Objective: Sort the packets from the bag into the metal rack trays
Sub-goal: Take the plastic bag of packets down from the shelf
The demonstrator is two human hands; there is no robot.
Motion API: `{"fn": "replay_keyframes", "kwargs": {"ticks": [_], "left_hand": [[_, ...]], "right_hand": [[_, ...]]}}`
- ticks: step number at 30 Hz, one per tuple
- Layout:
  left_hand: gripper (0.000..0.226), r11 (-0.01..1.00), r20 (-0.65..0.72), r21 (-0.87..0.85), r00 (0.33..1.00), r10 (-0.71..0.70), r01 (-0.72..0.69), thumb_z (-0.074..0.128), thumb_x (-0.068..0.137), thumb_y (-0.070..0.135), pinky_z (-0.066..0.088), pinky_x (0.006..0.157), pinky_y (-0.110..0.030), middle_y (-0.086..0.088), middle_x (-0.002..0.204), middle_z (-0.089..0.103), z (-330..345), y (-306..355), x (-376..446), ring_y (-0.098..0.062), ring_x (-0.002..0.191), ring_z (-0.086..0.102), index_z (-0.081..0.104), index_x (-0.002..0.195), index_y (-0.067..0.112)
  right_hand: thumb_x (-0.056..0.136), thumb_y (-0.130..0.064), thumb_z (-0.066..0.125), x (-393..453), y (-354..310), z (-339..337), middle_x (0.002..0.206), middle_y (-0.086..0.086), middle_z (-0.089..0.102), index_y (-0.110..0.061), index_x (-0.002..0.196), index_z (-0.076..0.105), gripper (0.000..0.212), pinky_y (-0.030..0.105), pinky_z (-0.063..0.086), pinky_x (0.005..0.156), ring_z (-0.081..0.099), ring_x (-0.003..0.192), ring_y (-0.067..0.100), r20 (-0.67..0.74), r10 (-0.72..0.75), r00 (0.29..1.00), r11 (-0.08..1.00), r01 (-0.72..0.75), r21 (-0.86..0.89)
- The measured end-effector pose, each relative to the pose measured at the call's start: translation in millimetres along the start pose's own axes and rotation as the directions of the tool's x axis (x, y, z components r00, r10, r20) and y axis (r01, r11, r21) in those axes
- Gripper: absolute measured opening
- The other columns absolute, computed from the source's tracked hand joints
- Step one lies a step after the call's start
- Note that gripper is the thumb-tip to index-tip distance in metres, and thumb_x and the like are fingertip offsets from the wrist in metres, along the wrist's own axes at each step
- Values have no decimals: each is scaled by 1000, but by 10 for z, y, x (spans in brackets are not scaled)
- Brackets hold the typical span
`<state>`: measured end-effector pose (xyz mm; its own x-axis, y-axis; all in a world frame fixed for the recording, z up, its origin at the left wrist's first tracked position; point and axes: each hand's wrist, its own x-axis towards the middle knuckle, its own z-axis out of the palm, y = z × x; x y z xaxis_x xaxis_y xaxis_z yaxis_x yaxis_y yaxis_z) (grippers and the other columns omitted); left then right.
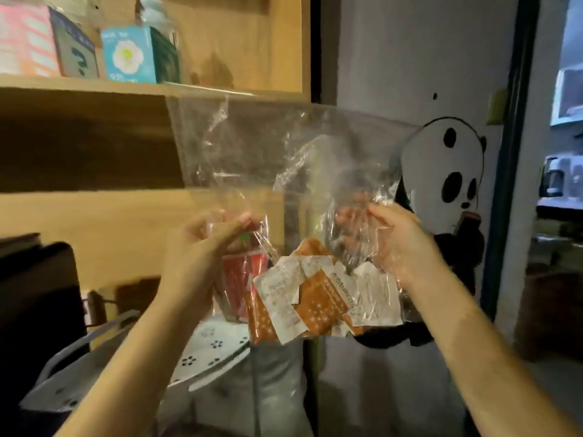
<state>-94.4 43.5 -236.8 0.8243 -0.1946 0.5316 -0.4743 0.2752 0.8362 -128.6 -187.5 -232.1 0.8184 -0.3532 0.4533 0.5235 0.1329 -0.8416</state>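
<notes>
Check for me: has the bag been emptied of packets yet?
No, orange packets and a red one sit inside the bag held by both hands.

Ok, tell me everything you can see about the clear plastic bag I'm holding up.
The plastic bag is clear, thin and crinkled, catching glare. It is held up in the air in front of the wooden shelves, its upper part loose and empty. The left hand pinches one side and the right hand the other. Orange packets, white packets and a red packet sit bunched at its bottom. Whether its top is open cannot be told.
</notes>
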Motion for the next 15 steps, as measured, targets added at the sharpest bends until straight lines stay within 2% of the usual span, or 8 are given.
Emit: {"fn": "replay_keyframes", "kwargs": {"ticks": [2,5,9,12,14,15], "left_hand": [[30,998,-46,-20,997,-66,66,68,69,24,58,57,-31,-14,87,72,-30,-198,-344,-24,71,70,66,92,6],[25,989,-110,-1,983,-148,148,69,72,21,58,64,-39,-14,86,72,-69,-482,-850,-30,75,70,66,92,8],[14,961,-184,-14,944,-275,277,67,74,16,58,59,-36,-10,79,72,-190,-876,-1463,-26,70,69,67,86,11],[15,929,-230,-3,904,-361,370,67,75,17,56,64,-41,-12,82,72,-324,-1219,-1886,-29,73,69,68,88,9],[16,900,-268,-2,867,-421,436,68,75,16,56,65,-40,-13,81,72,-432,-1440,-2138,-29,74,68,68,88,8],[16,882,-287,-8,844,-453,470,67,76,14,56,65,-40,-14,81,72,-490,-1539,-2253,-29,74,68,67,89,6]], "right_hand": [[93,-15,45,-350,268,-77,79,3,74,-16,92,68,23,37,56,67,71,76,18,-36,67,997,998,-67,10],[93,-13,44,-832,640,-179,76,3,75,-18,86,71,28,31,57,63,72,74,16,-54,191,980,980,-188,63],[92,-15,46,-1375,1143,-288,70,-2,74,-24,68,74,38,41,51,77,70,70,13,-90,370,925,928,-371,1],[92,-12,47,-1706,1486,-334,64,-3,73,-19,76,68,27,35,49,65,69,61,12,-122,499,858,865,-503,0],[91,-14,49,-1931,1727,-357,70,-2,73,-19,82,67,20,32,50,62,69,69,13,-137,573,808,813,-581,-32],[91,-14,50,-2038,1858,-371,77,-1,73,-18,84,67,19,34,52,66,69,76,14,-146,603,785,788,-614,-45]]}}
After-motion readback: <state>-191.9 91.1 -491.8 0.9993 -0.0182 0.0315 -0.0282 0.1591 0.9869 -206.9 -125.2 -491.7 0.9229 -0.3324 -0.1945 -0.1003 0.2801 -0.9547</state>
